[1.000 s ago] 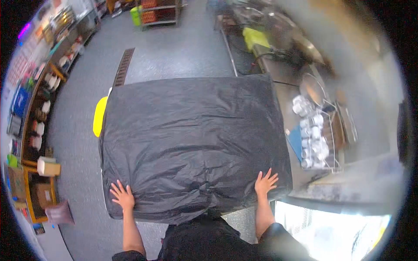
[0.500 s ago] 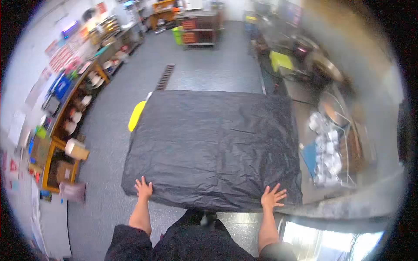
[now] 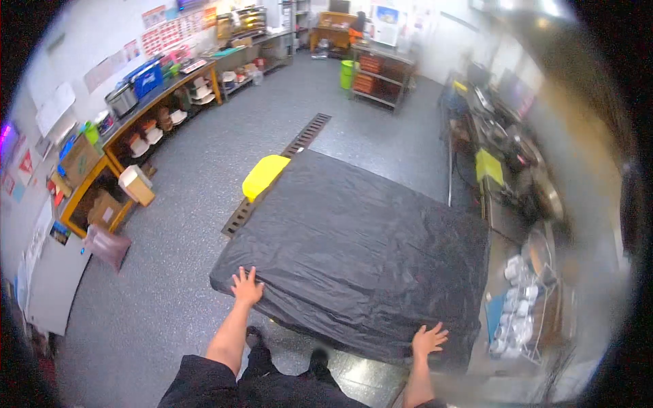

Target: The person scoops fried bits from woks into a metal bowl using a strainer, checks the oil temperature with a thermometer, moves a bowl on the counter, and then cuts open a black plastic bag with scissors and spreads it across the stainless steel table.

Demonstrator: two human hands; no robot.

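A large black plastic sheet (image 3: 367, 238) is spread over a table-like surface in front of me, creased along its near side. My left hand (image 3: 247, 287) lies on its near left part, fingers spread and nothing held. On the near right part rests my right hand (image 3: 428, 340), also with its fingers apart and empty. What stands under the sheet is hidden. From beneath its far left side a yellow object (image 3: 265, 175) sticks out; its kind I cannot make out.
At right a counter holds a wire rack of white cups (image 3: 518, 319). A long shelf bench (image 3: 163, 102) lines the left wall. A drain grate (image 3: 306, 136) crosses the floor. A metal trolley (image 3: 381, 75) and a green bin (image 3: 347, 73) stand at the back.
My view has turned left, so the sheet appears slanted and more of the yellow object and left floor shows. Both hands remain spread on the sheet's near side.
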